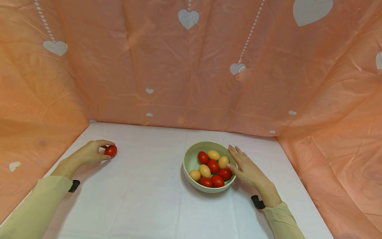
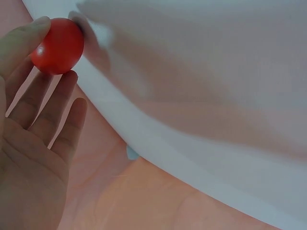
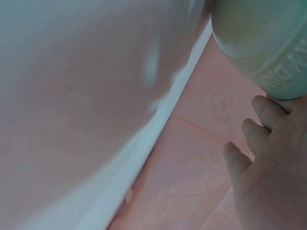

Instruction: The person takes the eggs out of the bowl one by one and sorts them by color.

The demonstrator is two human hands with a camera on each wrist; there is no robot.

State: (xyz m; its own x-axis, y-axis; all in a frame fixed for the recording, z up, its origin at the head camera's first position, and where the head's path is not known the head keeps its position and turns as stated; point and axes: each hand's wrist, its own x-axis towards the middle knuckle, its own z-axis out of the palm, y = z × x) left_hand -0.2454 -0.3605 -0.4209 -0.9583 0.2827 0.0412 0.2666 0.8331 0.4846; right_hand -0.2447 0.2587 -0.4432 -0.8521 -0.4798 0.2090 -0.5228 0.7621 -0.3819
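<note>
At the left of the table my left hand [image 1: 91, 152] pinches a red egg [image 1: 111, 151] between thumb and fingertips. The left wrist view shows the egg [image 2: 58, 46] smooth and shiny, with the little finger held away from it. My right hand [image 1: 247, 167] lies along the right side of a pale green bowl [image 1: 191, 159], fingers straight against its outside and thumb reaching over the rim. Several red eggs [image 1: 213, 166] and several yellow eggs [image 1: 204, 170] lie inside. Raised letters show on the bowl's outer wall [image 3: 268, 52] in the right wrist view.
A white cloth [image 1: 143, 186] covers the table. Orange sheeting with white hearts [image 1: 185, 83] hangs behind and on both sides. A black band [image 1: 74, 186] sits at the left wrist and another black band [image 1: 257, 201] at the right.
</note>
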